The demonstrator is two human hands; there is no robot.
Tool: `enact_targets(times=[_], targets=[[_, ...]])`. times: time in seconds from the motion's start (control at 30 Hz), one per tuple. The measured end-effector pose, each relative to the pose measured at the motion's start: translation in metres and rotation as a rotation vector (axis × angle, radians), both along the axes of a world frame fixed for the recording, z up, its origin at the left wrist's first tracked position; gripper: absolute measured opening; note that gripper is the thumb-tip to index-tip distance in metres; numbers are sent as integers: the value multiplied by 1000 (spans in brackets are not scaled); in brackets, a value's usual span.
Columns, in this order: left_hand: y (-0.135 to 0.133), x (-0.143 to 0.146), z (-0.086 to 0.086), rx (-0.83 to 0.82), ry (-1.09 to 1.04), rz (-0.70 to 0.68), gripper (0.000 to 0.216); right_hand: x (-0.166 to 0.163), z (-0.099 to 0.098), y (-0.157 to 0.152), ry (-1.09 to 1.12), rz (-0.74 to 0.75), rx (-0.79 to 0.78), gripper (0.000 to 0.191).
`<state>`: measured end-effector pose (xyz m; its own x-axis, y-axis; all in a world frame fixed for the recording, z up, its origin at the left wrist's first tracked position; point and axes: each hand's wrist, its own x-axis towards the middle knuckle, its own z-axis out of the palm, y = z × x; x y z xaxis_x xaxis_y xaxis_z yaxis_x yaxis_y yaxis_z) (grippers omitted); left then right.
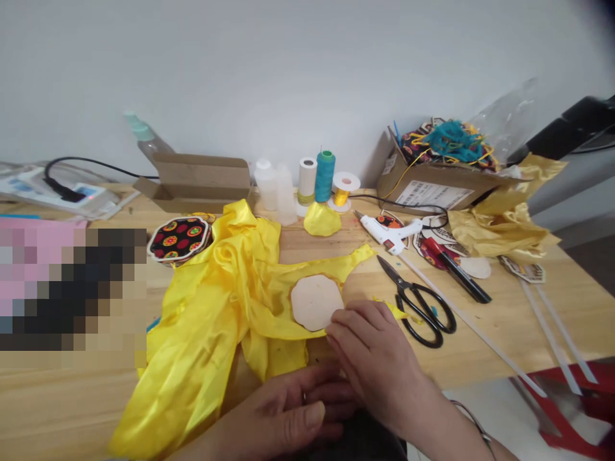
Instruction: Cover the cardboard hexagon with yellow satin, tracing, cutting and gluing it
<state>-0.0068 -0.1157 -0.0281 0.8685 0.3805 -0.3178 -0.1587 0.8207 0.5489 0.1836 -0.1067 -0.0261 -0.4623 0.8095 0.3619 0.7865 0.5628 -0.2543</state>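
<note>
On my feed, the pale card piece (pixel 316 303) lies flat on yellow cloth (pixel 206 304). Over its lower-right edge I note the right hand (pixel 372 349), fingers together; grip cannot be told. Below, the left hand (pixel 284 410) has fingers loosely curled, hold likewise undeterminable. Scissors (pixel 402 287) lie right, a glue gun (pixel 384 230) beyond.

Card (pixel 314 301) on cloth (pixel 199 307), scissors (pixel 404 287) to their right, glue gun (pixel 384 230) behind scissors, thread spool (pixel 325 177) behind card

Plain, bright yellow satin cloth (pixel 192 339); pale cream scalloped flat piece (pixel 317 302); black scalloped patches (pixel 180 239) patterned with red, orange and green medallions.
</note>
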Motion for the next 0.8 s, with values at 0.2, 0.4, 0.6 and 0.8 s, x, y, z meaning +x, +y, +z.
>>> enact_targets(times=[0.2,0.4,0.6,0.8], targets=[[-3,12,-19,-194,-196,272,49,2,5,4,110,-4,0,18],[0,17,-18,-263,-172,423,47,4,10,5,0,78,-133,23],[5,24,-11,-315,-141,510,35,4,11,5,-62,112,-154,26],[10,27,-7,-382,-120,574,30,7,17,1,-49,125,-203,24]])
